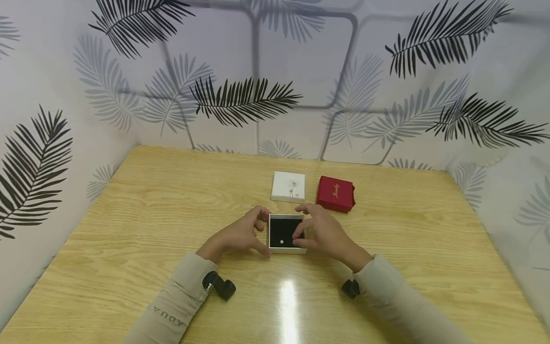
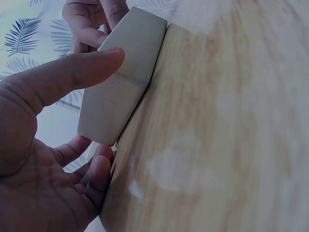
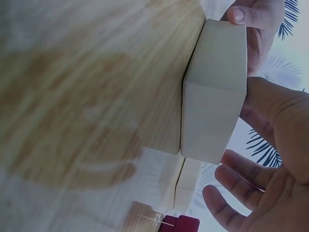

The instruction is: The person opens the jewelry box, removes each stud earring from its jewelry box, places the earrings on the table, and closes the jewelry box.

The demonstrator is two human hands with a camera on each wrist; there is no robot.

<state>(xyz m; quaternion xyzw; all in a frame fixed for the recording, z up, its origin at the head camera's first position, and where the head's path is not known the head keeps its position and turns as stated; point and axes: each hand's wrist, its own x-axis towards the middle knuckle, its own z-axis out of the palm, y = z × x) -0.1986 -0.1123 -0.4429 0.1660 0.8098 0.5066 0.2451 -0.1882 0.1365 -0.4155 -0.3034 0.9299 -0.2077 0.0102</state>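
We see an uncovered white rectangular box (image 1: 288, 251) on the yellow wood-grain table (image 1: 172, 200), its left end held between the left hand's (image 1: 246, 233) thumb and curled fingers. The right hand's (image 1: 324, 234) thumb and index finger bend over the black padded insert (image 1: 281, 227); we cannot tell whether they pinch anything. Near them, 1 round white bead (image 1: 281, 242) sits on the insert.

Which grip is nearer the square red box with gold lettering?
Right. The right grip is just in front of the red box; the left grip is farther left, beside the open white rectangular box.
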